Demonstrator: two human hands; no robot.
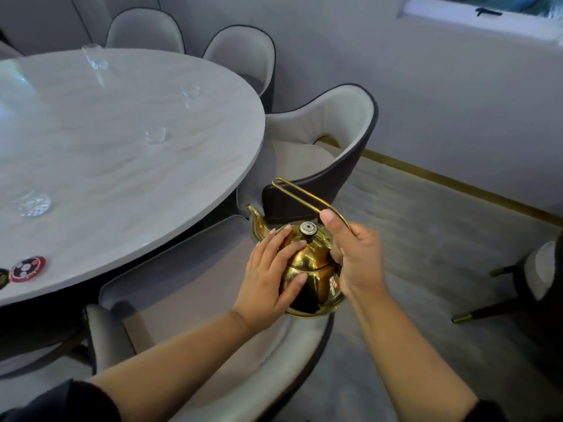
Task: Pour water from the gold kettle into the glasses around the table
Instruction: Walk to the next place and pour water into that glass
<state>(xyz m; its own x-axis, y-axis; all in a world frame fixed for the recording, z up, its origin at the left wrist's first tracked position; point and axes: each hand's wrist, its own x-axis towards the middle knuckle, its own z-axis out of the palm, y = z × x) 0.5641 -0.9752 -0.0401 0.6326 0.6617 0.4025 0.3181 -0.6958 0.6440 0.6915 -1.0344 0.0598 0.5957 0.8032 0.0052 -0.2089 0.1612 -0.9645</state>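
1. The right hand (355, 257) is gripping the thin wire handle (304, 194) of the gold kettle (310, 269), fingers curled tight around it and the thumb pressing along the top.
2. The left hand (271, 275) is lying flat and open against the kettle's side and lid, fingers together and stretched out, steadying rather than clasping.
3. The kettle is hanging in the air off the table's near right edge, above the grey chair (189, 300) tucked in there, upright, with its spout (254, 216) pointing toward the table (122, 166). A patterned knob (308, 229) is sitting on the lid.
4. Four glasses are standing on the pale table: one (95, 57) near the far edge, two (190, 90) (155, 134) along the right edge, and one (34, 204) toward the near left. The kettle is well apart from all of them.
5. A round red, white and dark coaster (28, 268) is lying at the near left edge; no writing on it is readable.
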